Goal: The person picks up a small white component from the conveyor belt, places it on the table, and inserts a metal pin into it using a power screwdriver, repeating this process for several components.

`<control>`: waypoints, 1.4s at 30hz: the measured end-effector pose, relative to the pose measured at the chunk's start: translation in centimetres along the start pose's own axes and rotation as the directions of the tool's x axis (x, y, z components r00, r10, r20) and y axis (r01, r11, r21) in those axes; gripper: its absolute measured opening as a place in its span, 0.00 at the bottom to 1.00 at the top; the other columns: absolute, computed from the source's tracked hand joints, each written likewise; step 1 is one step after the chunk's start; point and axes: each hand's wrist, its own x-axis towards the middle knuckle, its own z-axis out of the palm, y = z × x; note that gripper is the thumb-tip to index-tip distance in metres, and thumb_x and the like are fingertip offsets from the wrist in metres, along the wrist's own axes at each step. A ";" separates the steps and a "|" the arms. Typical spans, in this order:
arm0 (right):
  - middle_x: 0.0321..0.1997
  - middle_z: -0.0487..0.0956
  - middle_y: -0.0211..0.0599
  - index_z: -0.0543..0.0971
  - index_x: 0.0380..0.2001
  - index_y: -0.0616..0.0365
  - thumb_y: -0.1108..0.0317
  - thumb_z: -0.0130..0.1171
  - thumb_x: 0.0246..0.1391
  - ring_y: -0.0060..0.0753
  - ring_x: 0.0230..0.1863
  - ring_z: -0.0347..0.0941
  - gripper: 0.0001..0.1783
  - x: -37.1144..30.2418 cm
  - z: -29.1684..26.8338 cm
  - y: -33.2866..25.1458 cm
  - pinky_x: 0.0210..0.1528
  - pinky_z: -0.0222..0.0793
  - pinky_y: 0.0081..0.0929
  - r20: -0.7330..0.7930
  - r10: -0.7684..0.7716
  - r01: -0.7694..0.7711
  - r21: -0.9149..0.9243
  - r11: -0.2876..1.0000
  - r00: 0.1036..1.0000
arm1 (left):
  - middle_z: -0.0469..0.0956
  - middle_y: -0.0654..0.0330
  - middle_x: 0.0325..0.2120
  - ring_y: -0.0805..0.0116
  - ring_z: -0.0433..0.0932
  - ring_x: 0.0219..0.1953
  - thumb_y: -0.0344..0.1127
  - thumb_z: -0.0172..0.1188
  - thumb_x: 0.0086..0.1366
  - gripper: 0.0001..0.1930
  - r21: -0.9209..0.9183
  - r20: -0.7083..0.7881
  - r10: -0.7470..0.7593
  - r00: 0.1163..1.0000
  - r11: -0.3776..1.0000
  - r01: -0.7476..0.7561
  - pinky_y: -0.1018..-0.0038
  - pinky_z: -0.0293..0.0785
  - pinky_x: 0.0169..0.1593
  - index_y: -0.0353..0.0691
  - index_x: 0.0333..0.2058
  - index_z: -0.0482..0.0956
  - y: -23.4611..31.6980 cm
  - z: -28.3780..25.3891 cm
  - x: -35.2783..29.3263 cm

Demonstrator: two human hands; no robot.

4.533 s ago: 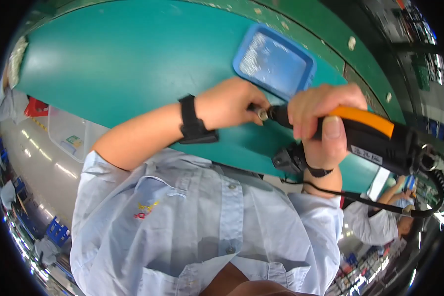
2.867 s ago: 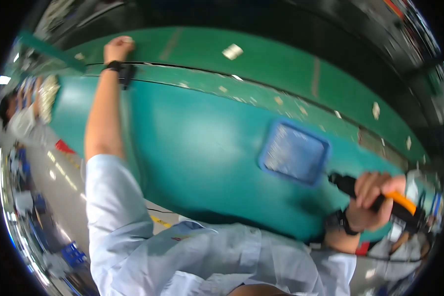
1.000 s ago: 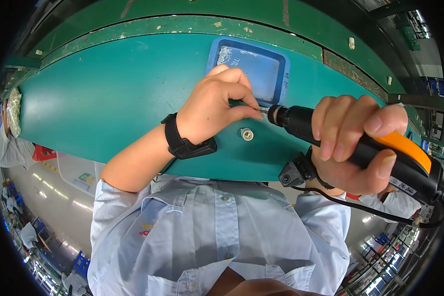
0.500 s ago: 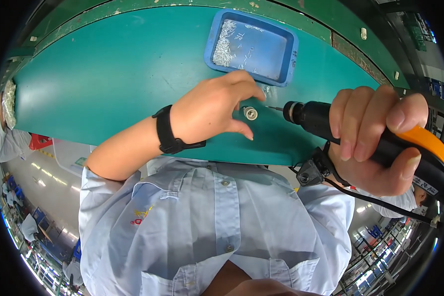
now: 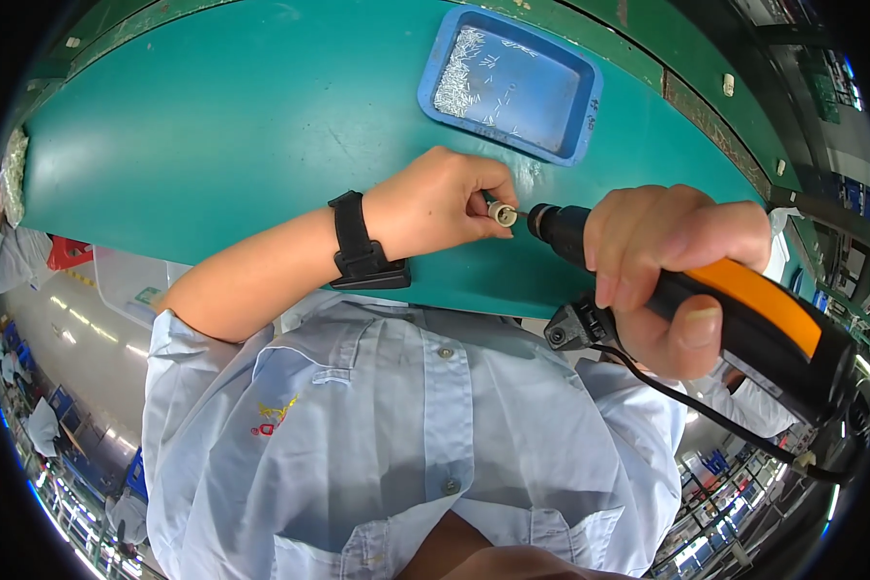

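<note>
Between the thumb and fingers of my left hand (image 5: 449, 201) is a small cream-coloured round socket-like part (image 5: 501, 214), its open end turned to the right. My right hand (image 5: 672, 256) is wrapped round a black and orange electric screwdriver (image 5: 744, 304). The screwdriver's nose points left at the part, and its thin bit reaches the part's open end; whether it touches a screw inside cannot be made out. Just beyond my hands a blue tray (image 5: 590, 130) stands on the green bench, with a heap of small silvery screws or pins (image 5: 461, 82) at its left side.
The green bench top (image 5: 213, 145) spreads to the left, with a clear plastic bag (image 5: 14, 179) at its far left end. A cable (image 5: 715, 408) runs below the screwdriver at the right. Other people in pale clothing are at the left and right edges.
My left hand has closed on the small round part, which stood on the bench before. My right hand has brought the screwdriver left, its bit now at the part.
</note>
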 end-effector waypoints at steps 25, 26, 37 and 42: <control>0.22 0.71 0.33 0.67 0.37 0.59 0.59 0.62 0.52 0.28 0.20 0.67 0.19 -0.2 -0.4 0.9 0.23 0.63 0.28 0.091 -0.041 0.027 0.156 0.987 0.995 | 0.79 0.61 0.24 0.73 0.78 0.26 0.28 0.66 0.51 0.07 0.094 0.021 0.022 1.000 0.995 -0.024 0.77 0.74 0.31 0.36 0.29 0.78 1.0 -0.3 0.0; 0.22 0.71 0.33 0.67 0.37 0.59 0.59 0.62 0.52 0.28 0.20 0.67 0.19 -0.2 -0.4 1.0 0.23 0.63 0.28 0.092 -0.040 0.025 0.156 0.987 0.995 | 0.78 0.62 0.23 0.76 0.78 0.25 0.27 0.66 0.51 0.07 0.112 0.019 0.041 0.999 0.993 -0.043 0.79 0.74 0.30 0.35 0.29 0.78 1.0 -0.3 0.0; 0.19 0.68 0.27 0.64 0.36 0.57 0.54 0.51 0.58 0.21 0.16 0.63 0.18 0.6 -1.0 0.3 0.21 0.61 0.21 0.144 -0.159 0.150 0.072 0.986 0.977 | 0.77 0.62 0.22 0.75 0.77 0.25 0.28 0.66 0.51 0.08 0.131 0.013 0.097 0.995 0.986 -0.098 0.79 0.74 0.30 0.36 0.29 0.77 0.9 -0.1 0.0; 0.19 0.68 0.27 0.64 0.36 0.57 0.53 0.52 0.58 0.21 0.15 0.63 0.18 0.2 -0.3 1.1 0.20 0.61 0.21 0.134 -0.181 0.172 0.075 0.982 0.974 | 0.77 0.62 0.23 0.75 0.77 0.25 0.28 0.66 0.51 0.08 0.144 -0.011 0.081 0.997 0.986 -0.078 0.79 0.74 0.29 0.36 0.30 0.76 0.6 -0.2 -0.3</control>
